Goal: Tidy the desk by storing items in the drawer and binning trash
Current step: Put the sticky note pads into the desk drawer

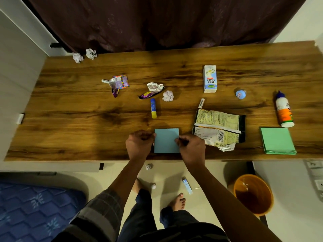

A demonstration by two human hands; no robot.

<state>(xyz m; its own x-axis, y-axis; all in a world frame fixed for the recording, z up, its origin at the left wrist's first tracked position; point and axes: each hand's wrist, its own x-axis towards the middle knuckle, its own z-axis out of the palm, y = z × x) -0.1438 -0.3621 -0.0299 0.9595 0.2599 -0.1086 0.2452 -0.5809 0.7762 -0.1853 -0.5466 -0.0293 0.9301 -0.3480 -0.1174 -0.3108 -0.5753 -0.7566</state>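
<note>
The blue sticky-note pad is lying flat at the near edge of the counter, and both hands are gripping it: the left hand is pinching its left edge with curled fingers, while the right hand is curling over its right edge. Just right of the pad a flattened snack packet is lying, and further right a green pad beneath a white glue bottle. Just beyond the pad a glue stick is lying, with foil wrappers and a milkshake carton farther back. Below the counter, right of the pad, an orange bin is standing on the floor
</note>
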